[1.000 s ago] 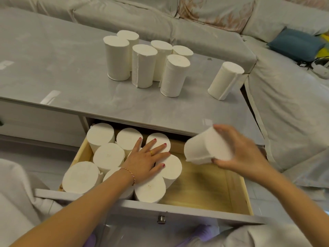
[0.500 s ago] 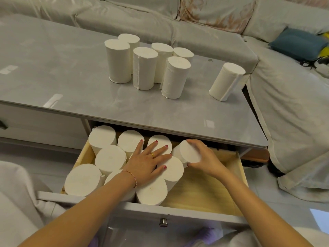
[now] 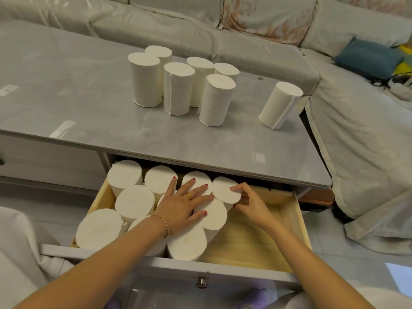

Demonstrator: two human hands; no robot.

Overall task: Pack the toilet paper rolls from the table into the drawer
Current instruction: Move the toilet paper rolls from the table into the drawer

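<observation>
The open wooden drawer (image 3: 256, 239) below the table edge holds several white toilet paper rolls standing on end, packed into its left half. My left hand (image 3: 182, 204) lies flat, fingers spread, on top of the middle rolls. My right hand (image 3: 249, 201) grips the rightmost back-row roll (image 3: 225, 189), thumb on its top and fingers round its side, and the roll stands in the drawer. On the grey table (image 3: 66, 103) a cluster of several upright rolls (image 3: 178, 85) stands, and a single roll (image 3: 279, 105) is apart at the right.
The drawer's right half shows bare wood. A grey drawer front with a metal knob (image 3: 202, 282) lies nearest me. A covered sofa (image 3: 356, 130) wraps behind and to the right of the table, with a blue cushion (image 3: 367, 58) on it.
My right hand brought a roll down from above the drawer and stood it in the back row beside the others. My left hand stayed flat on the packed rolls.
</observation>
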